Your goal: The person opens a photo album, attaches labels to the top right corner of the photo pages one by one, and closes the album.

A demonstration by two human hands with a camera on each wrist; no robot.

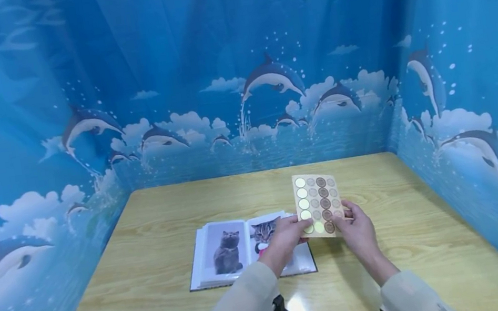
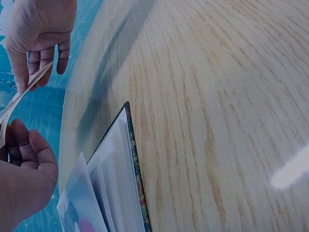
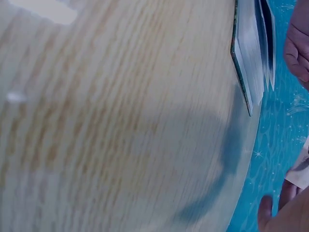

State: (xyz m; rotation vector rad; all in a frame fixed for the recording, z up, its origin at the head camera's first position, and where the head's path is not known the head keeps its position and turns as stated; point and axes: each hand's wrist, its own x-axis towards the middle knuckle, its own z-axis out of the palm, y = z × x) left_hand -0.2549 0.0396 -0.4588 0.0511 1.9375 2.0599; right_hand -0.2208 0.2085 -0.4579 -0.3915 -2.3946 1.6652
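Note:
A beige sheet of round stickers [image 1: 319, 204], in columns of pale yellow, brown and beige circles, is held up above the table in the head view. My left hand [image 1: 285, 239] pinches its lower left corner, thumb on the front. At the lower right edge, my right hand [image 1: 359, 230] grips it between thumb and fingers. Behind my left hand lies an open photo album [image 1: 207, 267], a grey cat on its left page and a striped cat on its right, partly covered. From the left wrist, the sheet [image 2: 19, 96] appears nearly edge-on between both hands.
The album rests on a wood-grain table [image 1: 151, 275]. Blue curtains with dolphins [image 1: 196, 51] enclose the back and both sides. Bright light reflects off the tabletop near the front.

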